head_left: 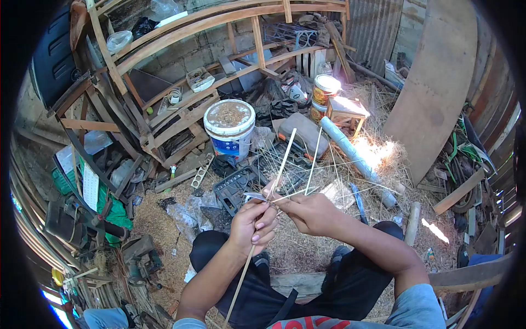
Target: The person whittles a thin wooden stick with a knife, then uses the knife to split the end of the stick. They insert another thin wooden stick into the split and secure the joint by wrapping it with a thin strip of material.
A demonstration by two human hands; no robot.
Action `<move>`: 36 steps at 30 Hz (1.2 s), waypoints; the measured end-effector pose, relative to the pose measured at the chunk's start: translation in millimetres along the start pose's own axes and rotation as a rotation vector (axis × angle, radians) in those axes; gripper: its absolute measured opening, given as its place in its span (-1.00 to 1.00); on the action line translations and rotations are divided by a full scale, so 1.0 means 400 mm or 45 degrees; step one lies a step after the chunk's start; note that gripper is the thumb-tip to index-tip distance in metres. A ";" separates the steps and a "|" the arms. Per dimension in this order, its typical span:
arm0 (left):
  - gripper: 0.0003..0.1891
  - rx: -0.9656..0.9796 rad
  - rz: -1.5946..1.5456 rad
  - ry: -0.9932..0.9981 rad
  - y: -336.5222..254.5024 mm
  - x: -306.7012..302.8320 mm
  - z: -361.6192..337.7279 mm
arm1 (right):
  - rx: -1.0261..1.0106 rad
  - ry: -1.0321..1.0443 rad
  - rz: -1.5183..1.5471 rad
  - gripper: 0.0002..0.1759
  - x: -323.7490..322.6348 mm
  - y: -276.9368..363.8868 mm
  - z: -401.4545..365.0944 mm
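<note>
My left hand (253,223) is closed round a long thin bamboo strip (241,282), which runs from my lap up past both hands. A small blade (253,196) shows at the fingertips of this hand; which hand grips it is unclear. My right hand (307,211) meets the left at the strips, its fingers pinched on a thin strip. Above the hands a pale strip (286,156) points up and away. More thin strips (314,159) fan out beyond the right hand, crossing one another near its fingers.
A white-and-blue bucket (229,129) stands ahead, with an open tool case (238,186) nearer. Right of it lie a grey case (302,134), a long pipe (356,156) and a blue-handled tool (359,203). A wooden frame (203,27) spans the back; a large board (433,88) leans right.
</note>
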State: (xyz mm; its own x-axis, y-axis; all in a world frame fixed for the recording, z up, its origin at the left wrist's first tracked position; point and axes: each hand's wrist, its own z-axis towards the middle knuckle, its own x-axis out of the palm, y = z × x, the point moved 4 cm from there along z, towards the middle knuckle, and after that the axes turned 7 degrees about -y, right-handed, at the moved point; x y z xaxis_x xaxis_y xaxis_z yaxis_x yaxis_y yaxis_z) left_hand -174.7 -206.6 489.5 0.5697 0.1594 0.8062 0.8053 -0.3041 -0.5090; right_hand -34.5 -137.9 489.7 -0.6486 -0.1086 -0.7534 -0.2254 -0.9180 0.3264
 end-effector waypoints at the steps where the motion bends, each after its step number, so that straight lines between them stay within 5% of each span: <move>1: -0.75 0.008 -0.001 -0.014 0.001 -0.005 -0.002 | -0.001 0.003 -0.028 -0.36 -0.003 -0.003 0.003; 5: -0.50 -0.029 0.056 0.014 0.012 0.012 -0.010 | 0.239 -0.055 -0.257 -0.32 -0.034 -0.049 0.024; 7: -0.48 -0.090 0.124 0.100 0.037 0.019 -0.025 | 0.392 -0.356 -0.196 -0.33 -0.091 -0.191 0.025; 9: -0.46 -0.105 0.232 0.178 0.049 0.043 -0.040 | 0.755 -0.450 0.019 -0.50 -0.143 -0.343 -0.015; 12: -0.44 -0.069 0.136 0.150 0.035 0.044 -0.021 | 1.089 -0.582 0.544 -0.50 -0.163 -0.383 -0.038; 16: -0.42 -0.017 0.058 0.108 0.009 0.002 0.007 | 0.738 -0.450 0.470 -0.46 -0.114 -0.227 0.002; 18: -0.42 -0.021 0.008 0.106 0.005 0.005 0.012 | 0.576 -0.144 0.409 -0.41 -0.082 -0.124 0.014; 20: -0.47 -0.041 -0.056 0.060 0.003 0.007 0.014 | 0.091 -0.104 0.226 -0.24 -0.035 -0.044 0.012; 23: -0.55 -0.025 -0.041 0.066 0.000 0.004 0.009 | -0.003 0.027 0.170 -0.24 -0.001 0.009 0.001; 29: -0.49 0.010 0.056 -0.034 0.011 0.010 -0.012 | 0.121 -0.031 -0.087 -0.25 -0.027 -0.016 0.006; 36: -0.44 -0.094 0.277 0.129 0.041 0.039 -0.032 | 0.602 -0.463 0.056 -0.38 -0.136 -0.299 -0.002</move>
State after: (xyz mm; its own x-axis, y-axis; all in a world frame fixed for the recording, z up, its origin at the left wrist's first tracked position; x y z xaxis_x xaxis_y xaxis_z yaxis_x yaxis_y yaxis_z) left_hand -154.9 -221.2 497.6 0.7058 -0.0113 0.7083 0.6494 -0.3890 -0.6534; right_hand 28.4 -22.5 490.9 -0.8530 0.0712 -0.5170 -0.4377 -0.6371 0.6344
